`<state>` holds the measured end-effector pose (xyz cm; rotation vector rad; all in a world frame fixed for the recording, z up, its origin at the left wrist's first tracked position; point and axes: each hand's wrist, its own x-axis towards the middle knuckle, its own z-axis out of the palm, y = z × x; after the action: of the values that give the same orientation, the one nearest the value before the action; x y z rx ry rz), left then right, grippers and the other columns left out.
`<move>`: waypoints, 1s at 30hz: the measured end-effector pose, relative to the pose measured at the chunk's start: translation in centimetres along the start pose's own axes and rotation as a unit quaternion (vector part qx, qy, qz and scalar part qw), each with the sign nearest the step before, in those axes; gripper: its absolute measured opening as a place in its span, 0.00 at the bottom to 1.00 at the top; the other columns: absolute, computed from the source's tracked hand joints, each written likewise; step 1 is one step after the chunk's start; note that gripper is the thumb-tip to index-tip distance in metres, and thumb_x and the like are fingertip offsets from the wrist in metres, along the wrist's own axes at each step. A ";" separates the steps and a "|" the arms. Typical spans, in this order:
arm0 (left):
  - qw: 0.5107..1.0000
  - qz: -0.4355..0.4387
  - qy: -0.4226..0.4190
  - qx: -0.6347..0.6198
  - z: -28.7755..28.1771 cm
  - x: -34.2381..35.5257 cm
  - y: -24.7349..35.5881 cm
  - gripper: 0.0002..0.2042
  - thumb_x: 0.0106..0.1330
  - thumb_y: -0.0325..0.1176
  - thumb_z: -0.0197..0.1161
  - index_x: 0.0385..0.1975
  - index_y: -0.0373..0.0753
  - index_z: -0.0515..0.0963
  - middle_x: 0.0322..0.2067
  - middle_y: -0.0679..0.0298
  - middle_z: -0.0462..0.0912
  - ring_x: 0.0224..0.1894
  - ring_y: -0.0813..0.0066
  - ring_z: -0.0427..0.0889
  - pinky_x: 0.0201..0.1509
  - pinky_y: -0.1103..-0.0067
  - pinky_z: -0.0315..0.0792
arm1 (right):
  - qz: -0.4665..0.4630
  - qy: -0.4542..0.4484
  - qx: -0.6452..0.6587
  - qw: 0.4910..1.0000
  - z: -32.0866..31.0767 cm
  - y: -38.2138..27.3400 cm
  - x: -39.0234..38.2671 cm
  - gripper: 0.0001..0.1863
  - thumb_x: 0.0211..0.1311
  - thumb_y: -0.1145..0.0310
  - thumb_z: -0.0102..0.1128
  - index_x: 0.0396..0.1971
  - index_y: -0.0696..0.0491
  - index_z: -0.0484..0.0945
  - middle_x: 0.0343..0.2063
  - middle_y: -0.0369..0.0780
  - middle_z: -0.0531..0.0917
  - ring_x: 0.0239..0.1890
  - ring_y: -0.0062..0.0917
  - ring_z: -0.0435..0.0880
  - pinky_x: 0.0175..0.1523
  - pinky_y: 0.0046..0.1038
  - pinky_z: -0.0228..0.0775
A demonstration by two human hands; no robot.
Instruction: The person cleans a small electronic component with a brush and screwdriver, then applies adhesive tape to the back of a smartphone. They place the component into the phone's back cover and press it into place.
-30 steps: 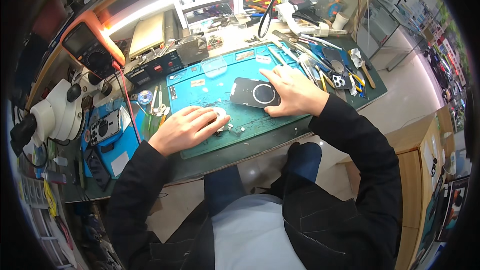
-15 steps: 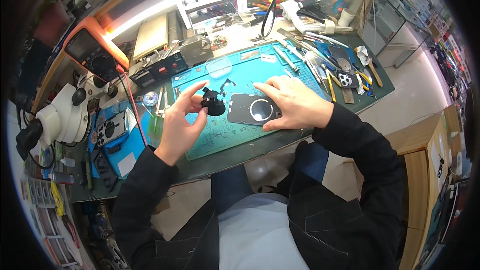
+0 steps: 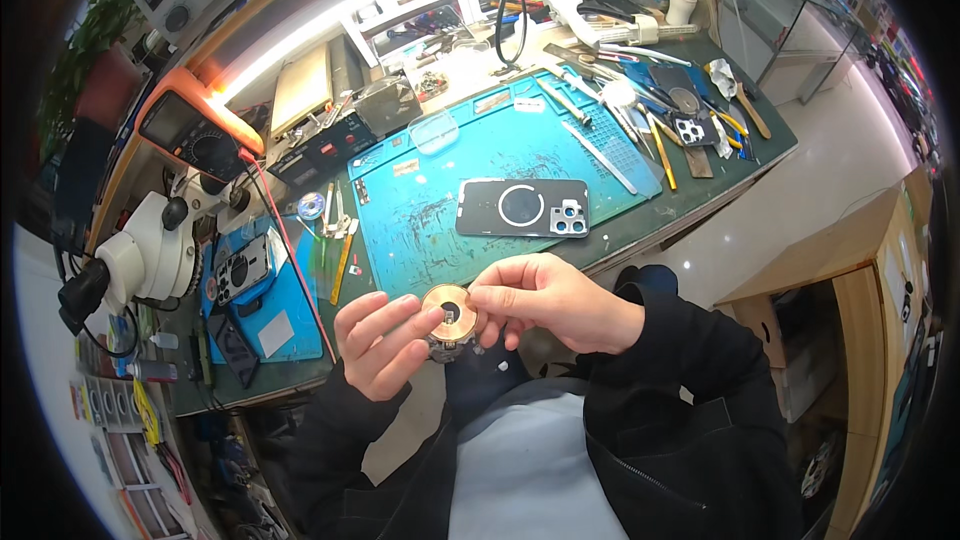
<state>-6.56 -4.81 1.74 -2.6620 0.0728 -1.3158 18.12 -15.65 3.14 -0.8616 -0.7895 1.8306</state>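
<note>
A round copper-coloured coil with a dark hole in its middle is held up in front of me, off the table's near edge. It looks like a phone's wireless charging coil. My left hand grips it from the left, a fingertip lying on its face. At its right edge my right hand pinches the rim with thumb and forefinger, the other fingers curled below. Small grey parts hang under the coil, too blurred to name. Beyond the hands, a black phone back panel with a white ring and camera holes lies on the blue mat.
The blue work mat covers the bench's middle. Tweezers and a pale stick tool lie near a crowd of tools at right. An orange multimeter, a white microscope and another phone housing stand or lie at left.
Both hands have drawn back toward my body. The part in my left hand has turned from its black side to its copper face. My right hand has left the back panel and now grips the coil.
</note>
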 end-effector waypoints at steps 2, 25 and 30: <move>1.000 0.008 -0.022 -0.005 -0.4 0.2 0.4 0.24 0.67 0.27 0.72 0.59 0.40 0.69 0.53 0.63 0.90 0.56 0.64 0.85 0.62 0.62 0.77 | -0.027 0.007 -0.010 1.000 0.2 0.4 -0.5 0.14 0.77 0.60 0.64 0.47 0.56 0.83 0.39 0.36 0.89 0.38 0.16 0.88 0.40 0.18 0.78; 0.572 -0.614 -0.063 -0.540 -0.7 4.9 2.2 0.07 0.76 0.27 0.67 0.46 0.31 0.81 0.38 0.66 0.87 0.40 0.86 0.84 0.45 0.86 0.77 | -0.194 0.138 -0.228 0.944 0.4 1.0 -2.0 0.09 0.72 0.71 0.67 0.41 0.62 0.86 0.32 0.36 0.90 0.33 0.14 0.86 0.40 0.20 0.80; 0.516 -0.633 -0.119 -0.565 -0.4 5.5 1.2 0.08 0.75 0.29 0.68 0.47 0.32 0.81 0.42 0.66 0.87 0.44 0.86 0.84 0.48 0.87 0.76 | -0.132 0.131 -0.185 0.965 -0.6 0.0 -2.0 0.10 0.72 0.69 0.68 0.42 0.62 0.85 0.34 0.37 0.90 0.32 0.12 0.84 0.37 0.18 0.78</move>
<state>-3.50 -6.71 6.06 -4.0933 -2.2231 -1.1457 19.28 -17.44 3.23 -1.1497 -1.0367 1.3217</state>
